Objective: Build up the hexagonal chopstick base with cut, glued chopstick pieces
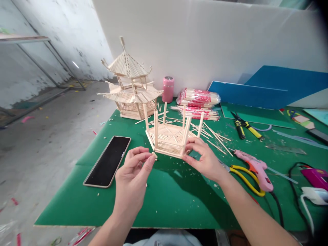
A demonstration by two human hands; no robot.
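Observation:
A wooden stick frame (169,152) with a many-sided base and several upright posts stands in front of me. My right hand (202,159) grips its near right corner, thumb and fingers around the base edge by a post. Close to the near left corner, my left hand (135,171) pinches a short piece of wooden stick (154,155) between thumb and forefinger. Whether that piece touches the frame, I cannot tell. Behind the frame, to the left, rises a two-tiered stick pavilion (132,92) with a pointed roof.
Left lies a phone (107,162). Loose sticks (217,136), wrapped stick bundles (197,102) and a pink flask (168,89) sit behind. On the right are a pink glue gun (256,167), yellow-handled pliers (248,177), black-and-yellow cutters (246,126) and cables. Wood scraps dot the green tabletop (174,205).

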